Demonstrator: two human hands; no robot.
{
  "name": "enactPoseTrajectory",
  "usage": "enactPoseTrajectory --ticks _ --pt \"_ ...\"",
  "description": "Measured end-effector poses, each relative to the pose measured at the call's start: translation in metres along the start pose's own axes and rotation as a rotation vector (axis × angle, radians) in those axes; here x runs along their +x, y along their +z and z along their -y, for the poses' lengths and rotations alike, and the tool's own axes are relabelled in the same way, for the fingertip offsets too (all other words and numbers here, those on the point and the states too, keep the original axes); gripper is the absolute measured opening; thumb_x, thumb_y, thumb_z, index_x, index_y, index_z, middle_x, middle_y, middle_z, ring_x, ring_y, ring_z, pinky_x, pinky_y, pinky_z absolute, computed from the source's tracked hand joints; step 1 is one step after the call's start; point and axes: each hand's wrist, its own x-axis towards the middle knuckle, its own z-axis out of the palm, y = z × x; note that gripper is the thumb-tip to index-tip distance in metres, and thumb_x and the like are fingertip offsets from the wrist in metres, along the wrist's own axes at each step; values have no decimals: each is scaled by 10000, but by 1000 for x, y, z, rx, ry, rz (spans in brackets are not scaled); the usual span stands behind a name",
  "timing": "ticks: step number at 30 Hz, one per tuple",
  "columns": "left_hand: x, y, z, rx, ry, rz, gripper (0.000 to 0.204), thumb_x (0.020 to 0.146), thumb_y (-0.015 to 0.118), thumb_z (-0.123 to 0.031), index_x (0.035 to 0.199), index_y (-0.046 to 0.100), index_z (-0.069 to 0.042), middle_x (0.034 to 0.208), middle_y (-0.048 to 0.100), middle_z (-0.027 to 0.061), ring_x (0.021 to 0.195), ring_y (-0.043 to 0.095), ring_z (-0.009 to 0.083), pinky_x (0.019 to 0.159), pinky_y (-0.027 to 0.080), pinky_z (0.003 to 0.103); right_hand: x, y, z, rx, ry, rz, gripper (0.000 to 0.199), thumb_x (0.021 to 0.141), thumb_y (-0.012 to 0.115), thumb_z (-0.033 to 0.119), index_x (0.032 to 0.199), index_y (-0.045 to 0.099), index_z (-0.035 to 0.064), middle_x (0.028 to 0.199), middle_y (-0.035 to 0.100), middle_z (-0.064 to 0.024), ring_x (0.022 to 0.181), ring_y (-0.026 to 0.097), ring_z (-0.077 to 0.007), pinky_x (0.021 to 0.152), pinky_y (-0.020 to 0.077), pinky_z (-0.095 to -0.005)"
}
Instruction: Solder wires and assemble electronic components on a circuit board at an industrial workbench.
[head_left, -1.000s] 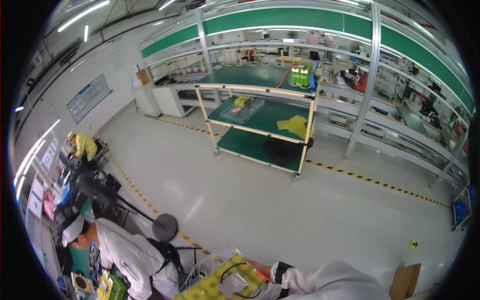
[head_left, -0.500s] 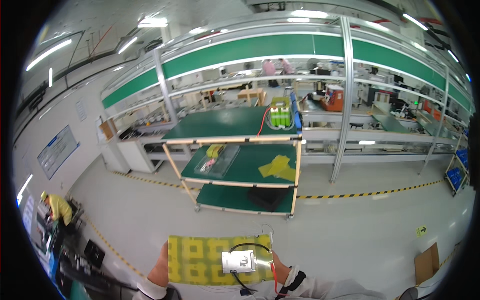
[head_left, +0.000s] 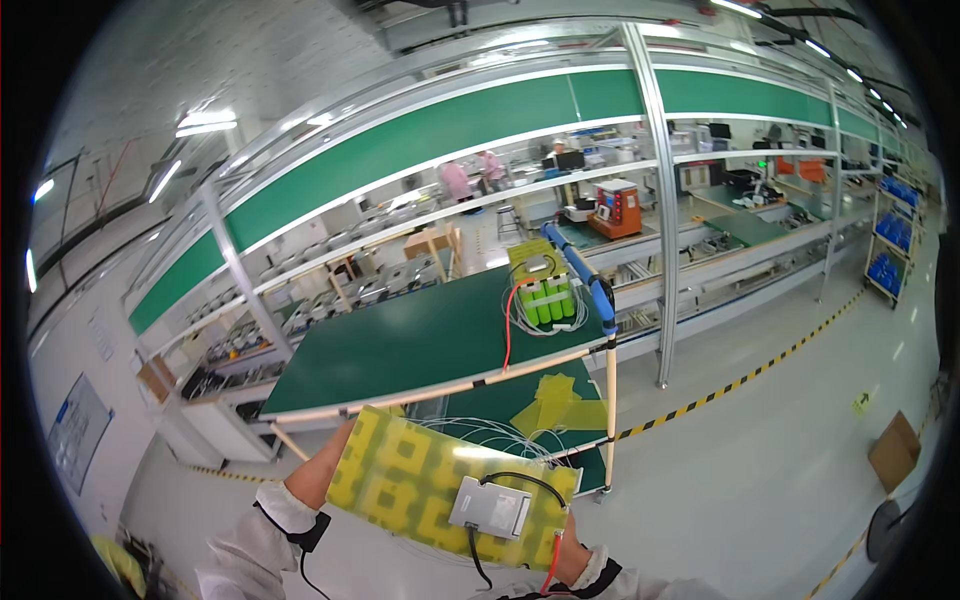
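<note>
Between my two hands is a flat battery pack point(head_left: 395, 480) wrapped in yellow-green sheet, tilted with its right end lower. A silver circuit module point(head_left: 490, 507) lies on its face, with black cables and a red wire at the right end. Thin white wires point(head_left: 490, 432) stick out along its far edge. My left hand point(head_left: 322, 472) grips the left end, and my right hand point(head_left: 573, 556) grips the right end; the pack hides most of the fingers. Ahead, on the cart's top shelf, stands another pack with green cells point(head_left: 545, 300) and a red wire.
The green-topped cart point(head_left: 400, 335) stands just ahead; yellow sheets point(head_left: 555, 405) lie on its lower shelf. Behind it runs a metal-framed workbench line point(head_left: 660, 250). A rack with blue bins point(head_left: 890, 235) stands far right, and a cardboard box point(head_left: 895, 450) sits on the floor at right.
The cart is closer and its top shelf looks larger. My view has turned to the right. The held pack has risen in view and tilted, its right end lower.
</note>
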Motion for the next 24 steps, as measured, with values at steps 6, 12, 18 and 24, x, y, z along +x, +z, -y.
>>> enactPoseTrajectory --ticks 6,12,18,24 --pt "136 -83 18 -25 -32 222 343 975 505 -228 1248 522 -21 1200 578 76 1051 569 157 848 506 317 85 50 8 198 -177 -64 550 952 405 505 1271 494 65 1216 579 -89 1079 581 -257 942 473 -434" --pt "293 -157 73 -40 -57 530 349 976 503 -227 1258 511 -23 1209 570 76 1058 564 158 853 504 318 170 95 -14 336 -419 -234 578 938 403 537 1256 506 65 1213 580 -104 1073 584 -284 940 472 -454" --pt "418 -208 122 -5 -64 790 354 978 500 -226 1269 501 -24 1218 562 77 1066 558 159 858 501 319 263 142 -39 435 -622 -447 589 934 353 546 1243 526 75 1208 586 -134 1066 588 -322 934 471 -486" --pt "496 -209 164 6 -89 982 361 979 498 -226 1279 491 -26 1226 554 78 1073 553 161 863 499 320 321 160 -51 620 -752 -608 464 932 374 510 1129 576 141 1041 649 -65 874 644 -271 747 533 -487"
